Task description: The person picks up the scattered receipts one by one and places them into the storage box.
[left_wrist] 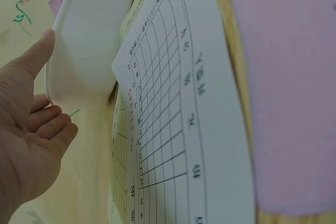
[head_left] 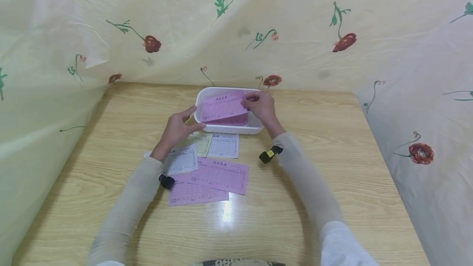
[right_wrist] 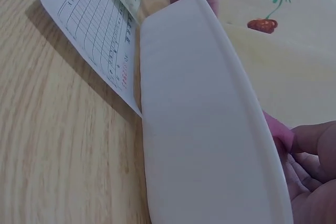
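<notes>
A white plastic bin (head_left: 236, 129) stands at the back of the table with pink printed slips inside. My right hand (head_left: 261, 106) pinches the right end of a pink slip (head_left: 223, 106) between thumb and fingers, at the bin's right side. This slip lies tilted over another pink slip (head_left: 236, 120) in the bin. My left hand (head_left: 177, 128) holds the bin's front left corner, thumb at the front rim and a finger at the left rim. In the right wrist view, the bin's wall partly hides the pinched pink slip (right_wrist: 278, 132).
Before the bin lie a white form (head_left: 223, 146), a yellow form (head_left: 201, 143) and another white form (head_left: 182, 160) near my left wrist. Closer to me, two pink slips (head_left: 221, 174) overlap on the wooden table (head_left: 314, 216). A flowered curtain (head_left: 184, 24) hangs behind.
</notes>
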A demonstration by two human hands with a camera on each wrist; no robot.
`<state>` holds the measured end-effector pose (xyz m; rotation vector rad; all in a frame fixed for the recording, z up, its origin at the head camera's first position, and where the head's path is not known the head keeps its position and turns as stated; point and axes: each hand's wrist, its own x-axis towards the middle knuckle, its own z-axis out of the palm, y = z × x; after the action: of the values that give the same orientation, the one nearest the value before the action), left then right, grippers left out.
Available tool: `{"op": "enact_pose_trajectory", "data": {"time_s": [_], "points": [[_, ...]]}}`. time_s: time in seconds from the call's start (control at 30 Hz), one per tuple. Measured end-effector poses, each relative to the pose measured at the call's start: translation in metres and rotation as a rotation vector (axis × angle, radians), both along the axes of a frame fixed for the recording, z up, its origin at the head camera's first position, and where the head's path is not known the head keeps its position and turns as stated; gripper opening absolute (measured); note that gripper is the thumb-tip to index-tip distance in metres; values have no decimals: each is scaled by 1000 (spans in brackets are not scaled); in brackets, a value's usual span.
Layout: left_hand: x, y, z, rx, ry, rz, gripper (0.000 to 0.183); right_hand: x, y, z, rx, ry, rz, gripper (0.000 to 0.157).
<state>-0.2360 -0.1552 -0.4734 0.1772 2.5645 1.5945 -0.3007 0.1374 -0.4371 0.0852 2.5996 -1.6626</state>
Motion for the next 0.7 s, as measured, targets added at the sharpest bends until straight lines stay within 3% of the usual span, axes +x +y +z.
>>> {"op": "enact_pose_trajectory", "data": {"time_s": [0.37, 0.7], "points": [[0, 1, 2, -12, -6, 7, 88, -2, -7, -3, 161, -14, 54, 22], [0, 1, 0, -2, -3, 6, 87, 0, -3, -1, 186, -26, 90, 27]]}}
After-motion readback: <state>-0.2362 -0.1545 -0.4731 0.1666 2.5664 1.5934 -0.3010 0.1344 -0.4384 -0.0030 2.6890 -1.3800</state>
